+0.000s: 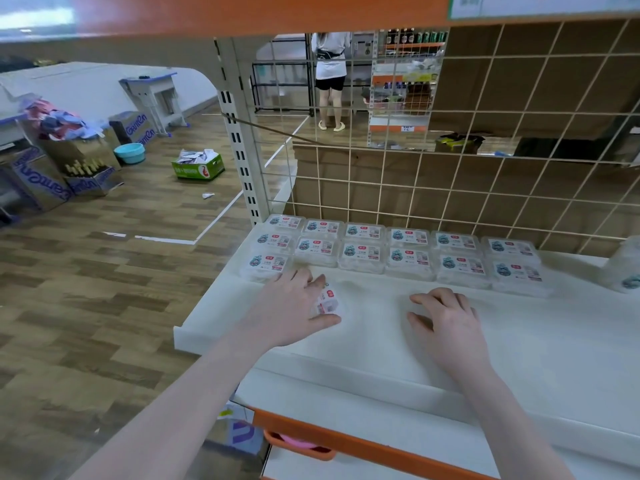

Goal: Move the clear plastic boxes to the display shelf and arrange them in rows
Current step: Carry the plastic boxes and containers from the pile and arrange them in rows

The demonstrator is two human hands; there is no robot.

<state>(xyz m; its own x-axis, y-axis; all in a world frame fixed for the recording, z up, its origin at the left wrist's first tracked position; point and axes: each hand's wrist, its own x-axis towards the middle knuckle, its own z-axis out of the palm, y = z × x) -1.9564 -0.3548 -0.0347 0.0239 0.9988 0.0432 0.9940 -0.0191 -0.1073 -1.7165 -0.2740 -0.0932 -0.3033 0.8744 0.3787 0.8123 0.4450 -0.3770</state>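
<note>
Several clear plastic boxes with white labels (362, 252) stand in rows at the back of the white display shelf (381, 341), against the wire grid. The leftmost column holds three boxes, the other columns two. My left hand (294, 306) lies flat on one more clear box (329, 301) in front of the second column, fingers spread over its lid. My right hand (446, 323) rests on the bare shelf to the right, fingers curled, with nothing seen in it.
A wire grid back panel (450, 188) and an upright post (242, 150) bound the shelf. Another clear pack (627, 268) stands at the far right. A person (330, 74) stands beyond the grid. Cardboard boxes (199, 166) and a blue basin (130, 152) sit on the floor to the left.
</note>
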